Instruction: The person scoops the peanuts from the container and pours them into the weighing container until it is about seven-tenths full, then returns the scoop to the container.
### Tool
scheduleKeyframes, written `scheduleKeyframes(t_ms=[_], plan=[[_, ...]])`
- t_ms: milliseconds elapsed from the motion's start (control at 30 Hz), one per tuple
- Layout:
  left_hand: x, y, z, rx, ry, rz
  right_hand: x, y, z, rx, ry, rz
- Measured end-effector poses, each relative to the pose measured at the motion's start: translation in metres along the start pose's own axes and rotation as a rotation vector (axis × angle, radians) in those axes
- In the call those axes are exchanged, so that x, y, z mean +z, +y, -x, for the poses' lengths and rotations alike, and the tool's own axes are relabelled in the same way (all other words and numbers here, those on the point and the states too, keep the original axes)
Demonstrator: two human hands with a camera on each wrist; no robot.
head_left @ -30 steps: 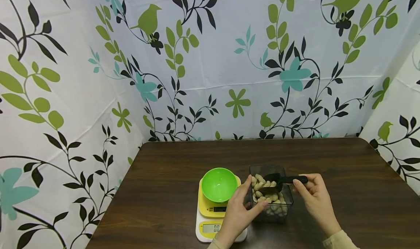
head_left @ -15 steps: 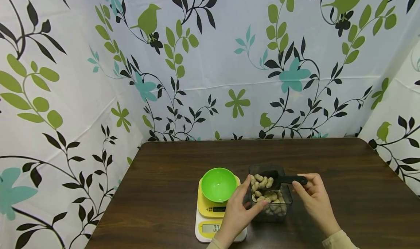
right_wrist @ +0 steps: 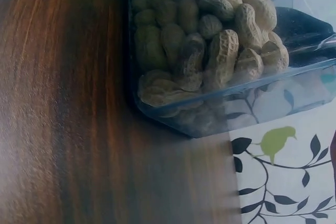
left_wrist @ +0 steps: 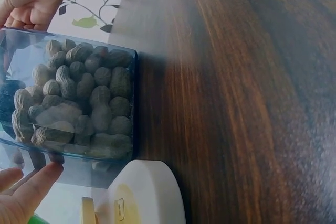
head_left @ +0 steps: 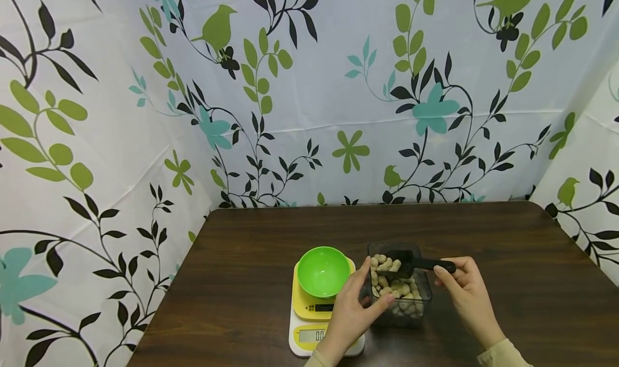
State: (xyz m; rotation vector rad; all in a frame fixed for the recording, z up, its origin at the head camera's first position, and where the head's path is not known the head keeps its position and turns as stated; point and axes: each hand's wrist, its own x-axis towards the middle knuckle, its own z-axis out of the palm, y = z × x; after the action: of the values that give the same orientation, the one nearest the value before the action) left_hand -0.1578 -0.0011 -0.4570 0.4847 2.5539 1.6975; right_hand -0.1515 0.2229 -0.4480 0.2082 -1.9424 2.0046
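Observation:
A clear, dark-tinted plastic container stands on the table, partly filled with unshelled peanuts. My left hand grips its near left corner, thumb on the front rim and fingers along the left side. In my right hand, the handle of a black scoop is pinched between thumb and fingers. The scoop's head lies inside the container with several peanuts on it. Through the container wall, the right wrist view shows the peanuts close up, with part of the dark scoop beside them.
Left of the container is a yellow and white kitchen scale carrying a green bowl; my left wrist partly covers its display. The brown wooden table ends at a patterned curtain behind and at the sides.
The scoop's head has tipped and shifted slightly among the peanuts, and several now sit on it. My right hand has moved a little to the right; the left hand stays on the container.

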Motion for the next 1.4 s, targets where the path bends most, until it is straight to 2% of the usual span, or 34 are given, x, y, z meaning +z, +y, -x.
scheduleKeyframes(t_ms=[233, 533, 800, 933, 1067, 1233, 1400], plan=[[0.0, 0.001, -0.0002, 0.0, -0.002, -0.002, -0.001, -0.0013, 0.0014, -0.029, -0.05, 0.044], [-0.0003, 0.0011, -0.0001, 0.007, -0.003, -0.01, 0.0019, -0.0047, -0.0014, 0.061, -0.068, 0.153], [-0.0005, 0.0015, 0.0004, -0.004, -0.011, -0.02, 0.0058, -0.0061, 0.0017, 0.107, -0.071, 0.22], [-0.0001, 0.0009, -0.0001, 0.014, -0.002, -0.023, 0.0084, -0.0064, 0.0006, 0.126, -0.054, 0.206], [0.0, -0.0012, -0.0012, 0.003, -0.004, 0.02, 0.0073, -0.0048, -0.0001, 0.132, -0.042, 0.122], [-0.0016, -0.0017, -0.0032, -0.027, -0.022, 0.102, 0.005, -0.0045, 0.0004, 0.148, -0.051, -0.068], [-0.0031, -0.0003, -0.0041, -0.026, -0.027, 0.126, 0.0029, -0.0041, 0.0011, 0.166, -0.061, -0.201]])
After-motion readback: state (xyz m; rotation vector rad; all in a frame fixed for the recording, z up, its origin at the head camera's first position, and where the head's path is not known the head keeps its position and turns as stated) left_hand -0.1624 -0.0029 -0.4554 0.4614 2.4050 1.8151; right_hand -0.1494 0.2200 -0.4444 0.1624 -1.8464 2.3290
